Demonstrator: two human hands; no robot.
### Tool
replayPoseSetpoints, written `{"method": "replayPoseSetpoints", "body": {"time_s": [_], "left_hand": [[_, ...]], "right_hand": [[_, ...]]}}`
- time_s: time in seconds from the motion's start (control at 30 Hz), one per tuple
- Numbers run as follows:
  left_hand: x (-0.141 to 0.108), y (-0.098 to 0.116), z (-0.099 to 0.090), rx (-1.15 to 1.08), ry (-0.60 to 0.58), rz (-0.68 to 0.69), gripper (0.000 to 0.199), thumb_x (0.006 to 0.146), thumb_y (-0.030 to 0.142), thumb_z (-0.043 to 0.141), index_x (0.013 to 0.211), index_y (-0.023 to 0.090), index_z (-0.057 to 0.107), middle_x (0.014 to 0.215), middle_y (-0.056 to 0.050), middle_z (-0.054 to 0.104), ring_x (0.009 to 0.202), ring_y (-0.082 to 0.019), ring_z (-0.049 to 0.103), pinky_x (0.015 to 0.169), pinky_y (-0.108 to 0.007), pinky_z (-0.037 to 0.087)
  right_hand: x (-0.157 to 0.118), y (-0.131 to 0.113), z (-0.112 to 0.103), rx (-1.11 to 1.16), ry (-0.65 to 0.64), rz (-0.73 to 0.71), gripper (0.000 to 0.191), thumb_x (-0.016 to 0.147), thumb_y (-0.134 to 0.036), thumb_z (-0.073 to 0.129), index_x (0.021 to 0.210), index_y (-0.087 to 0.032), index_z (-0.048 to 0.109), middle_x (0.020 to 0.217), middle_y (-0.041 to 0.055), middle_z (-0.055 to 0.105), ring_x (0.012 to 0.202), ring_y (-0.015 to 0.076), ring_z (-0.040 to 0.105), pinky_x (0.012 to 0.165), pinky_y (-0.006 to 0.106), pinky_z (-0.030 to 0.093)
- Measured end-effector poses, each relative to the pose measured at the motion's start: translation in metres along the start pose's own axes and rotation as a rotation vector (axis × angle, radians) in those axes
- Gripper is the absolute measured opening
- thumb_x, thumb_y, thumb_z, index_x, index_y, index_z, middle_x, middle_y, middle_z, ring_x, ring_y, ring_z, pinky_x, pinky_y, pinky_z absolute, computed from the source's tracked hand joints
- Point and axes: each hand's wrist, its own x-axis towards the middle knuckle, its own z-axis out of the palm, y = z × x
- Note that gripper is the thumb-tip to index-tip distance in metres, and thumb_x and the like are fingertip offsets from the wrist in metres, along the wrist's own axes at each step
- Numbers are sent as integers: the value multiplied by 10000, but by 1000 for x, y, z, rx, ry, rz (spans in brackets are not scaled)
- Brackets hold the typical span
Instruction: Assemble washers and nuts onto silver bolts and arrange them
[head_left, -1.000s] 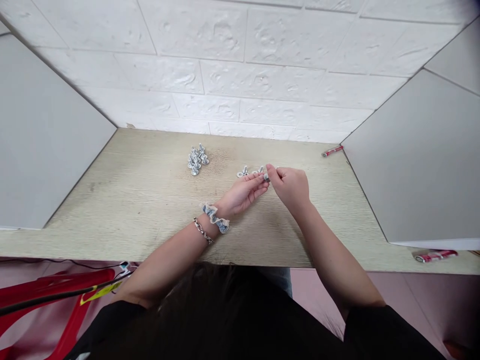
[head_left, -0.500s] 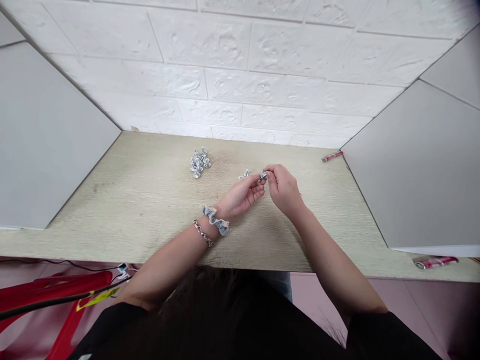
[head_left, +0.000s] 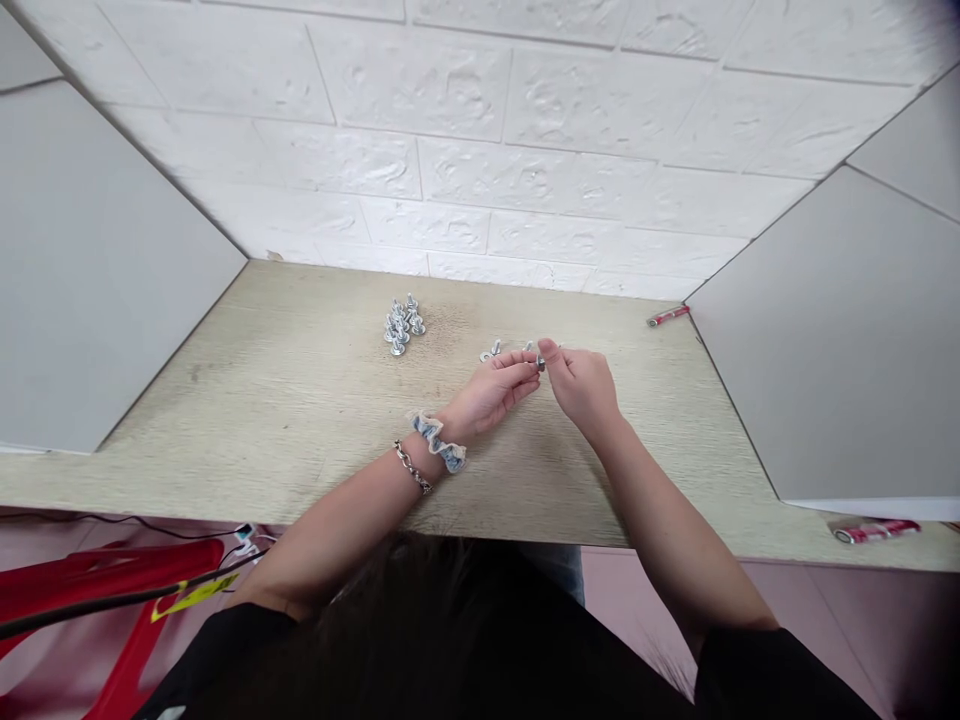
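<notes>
A small silver bolt [head_left: 539, 363] with a washer-like flange is pinched between the fingertips of my left hand [head_left: 491, 395]. My right hand [head_left: 585, 385] meets it from the other side, fingers curled and thumb raised at the bolt's end; its fingertips are partly hidden. Just behind my hands, a few loose metal pieces lie on the table, among them a bolt with a washer [head_left: 492, 351] and another small bolt [head_left: 528, 347]. Farther left stands a cluster of several silver bolts [head_left: 401, 325], most with their shanks up.
The pale wooden table [head_left: 300, 400] runs up to a white brick-patterned wall [head_left: 457, 165]. Grey panels stand at the left [head_left: 112, 270] and right [head_left: 840, 350]. One red battery-like cylinder [head_left: 667, 317] lies by the right panel, another [head_left: 876, 530] near the front edge. A red chair [head_left: 127, 640] is below left.
My right hand has shifted its grip: its thumb now points up at the bolt. Both hands sit slightly farther right in view, and another small bolt shows behind them.
</notes>
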Motion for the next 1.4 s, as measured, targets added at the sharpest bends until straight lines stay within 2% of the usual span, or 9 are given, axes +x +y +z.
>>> {"method": "replayPoseSetpoints", "body": {"time_s": [0.2,0.37,0.5,0.73,0.9,1.17,1.27,1.4], "left_hand": [[1,0,0,-8,9,-4,70,747,61,583,802,98,606,757,10,599,657,-17,562,689,-135,458],[0,2,-2,-50,44,-28,67,819,153,536,792,106,575,647,19,564,556,-18,533,569,-127,456],[-1,4,-2,-49,42,-31,95,837,112,493,772,96,560,619,27,547,513,-4,514,532,-103,444],[2,3,-2,-97,72,-85,203,878,127,420,749,83,571,607,-1,580,513,-20,544,524,-108,462],[4,1,-3,-141,67,-149,210,886,179,424,754,100,568,588,-4,585,514,-52,570,521,-142,490],[2,1,0,-126,69,-190,266,900,224,408,722,92,556,568,-12,559,494,-47,551,489,-125,470],[0,1,2,-98,68,-208,256,871,269,482,691,96,542,561,2,533,453,-23,492,433,-106,420],[0,0,2,-85,4,-216,247,848,300,524,710,97,543,581,18,504,441,2,440,408,-81,376]], "right_hand": [[0,-2,2,24,18,-67,486,870,-491,319,498,-179,332,470,-11,376,488,110,343,500,262,225],[1,-1,5,83,97,-174,361,876,-408,349,586,-192,339,557,-12,424,546,119,389,536,259,282],[2,1,5,119,133,-211,306,880,-390,352,641,-198,368,605,-7,448,582,129,419,565,263,310],[3,1,6,119,58,-246,280,879,-362,349,650,-201,366,628,1,464,610,138,434,582,269,318],[1,-1,7,112,-4,-309,262,873,-336,351,648,-202,358,660,10,476,653,142,442,626,270,332],[0,-4,5,286,-74,-214,313,864,-359,343,597,-197,339,573,-19,414,575,115,406,563,244,315],[0,-4,5,428,-138,-129,301,848,-356,360,595,-195,377,556,-25,434,571,113,430,564,241,333],[2,-3,7,665,-207,-29,292,833,-367,357,613,-191,432,561,-22,469,562,108,464,576,243,373]]}}
